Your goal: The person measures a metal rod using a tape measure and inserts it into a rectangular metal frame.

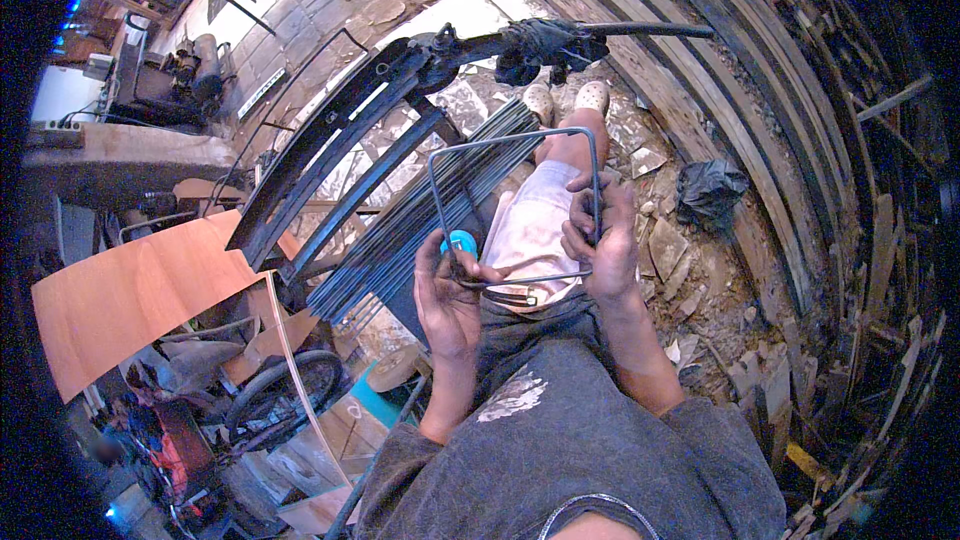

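Note:
Between my two hands is a rectangular stirrup (596, 162) bent from thin dark metal rod, raised above my lap. My left hand (450, 295) grips its lower left corner with thumb and fingers. My right hand (607, 240) has its fingers curled round the right side. Behind the left hand shows a round, bright blue object (460, 242), partly covered; its kind is unclear. Beyond the stirrup, a bundle of straight dark rods (400, 230) lies slantwise beside my legs.
A black metal bench frame (330, 125) stands ahead to the left, its bar (650, 29) wrapped in black plastic. Long timber planks (720, 70) line the right, near a black plastic bag (708, 190) on rubble. An orange-brown sheet (140, 290) and a wheel (285, 395) are at left.

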`<state>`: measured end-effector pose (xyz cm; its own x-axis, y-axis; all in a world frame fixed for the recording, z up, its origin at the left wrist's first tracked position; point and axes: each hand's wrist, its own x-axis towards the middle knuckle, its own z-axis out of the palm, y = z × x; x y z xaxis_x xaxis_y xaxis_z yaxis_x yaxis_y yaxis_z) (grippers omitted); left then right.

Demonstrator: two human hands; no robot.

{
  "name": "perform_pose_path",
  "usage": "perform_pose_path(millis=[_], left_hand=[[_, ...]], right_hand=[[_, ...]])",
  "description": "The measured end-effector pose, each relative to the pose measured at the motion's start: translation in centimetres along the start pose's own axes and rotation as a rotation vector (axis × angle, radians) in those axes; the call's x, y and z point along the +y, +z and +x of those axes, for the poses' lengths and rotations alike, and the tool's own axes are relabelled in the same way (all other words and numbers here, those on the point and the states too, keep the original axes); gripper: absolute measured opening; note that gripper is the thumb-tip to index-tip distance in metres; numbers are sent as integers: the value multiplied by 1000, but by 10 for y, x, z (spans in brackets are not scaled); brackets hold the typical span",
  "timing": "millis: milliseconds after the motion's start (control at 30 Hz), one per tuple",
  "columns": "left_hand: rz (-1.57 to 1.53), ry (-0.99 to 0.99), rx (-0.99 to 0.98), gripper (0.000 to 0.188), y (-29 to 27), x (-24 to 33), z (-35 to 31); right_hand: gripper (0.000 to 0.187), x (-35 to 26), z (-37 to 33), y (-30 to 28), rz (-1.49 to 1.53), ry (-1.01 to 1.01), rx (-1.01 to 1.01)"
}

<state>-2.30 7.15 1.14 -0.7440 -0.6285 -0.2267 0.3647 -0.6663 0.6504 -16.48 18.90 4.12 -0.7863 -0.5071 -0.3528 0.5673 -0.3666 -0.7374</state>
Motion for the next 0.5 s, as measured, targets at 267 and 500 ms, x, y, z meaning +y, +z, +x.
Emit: perform_pose_path(millis=[267,500], left_hand=[[131,-50,-25,64,2,20,23],[232,-13,4,40,5,25,36]], right_hand=[[59,-1,8,-4,-56,23,32],[58,1,20,-21,-286,-50,-27]])
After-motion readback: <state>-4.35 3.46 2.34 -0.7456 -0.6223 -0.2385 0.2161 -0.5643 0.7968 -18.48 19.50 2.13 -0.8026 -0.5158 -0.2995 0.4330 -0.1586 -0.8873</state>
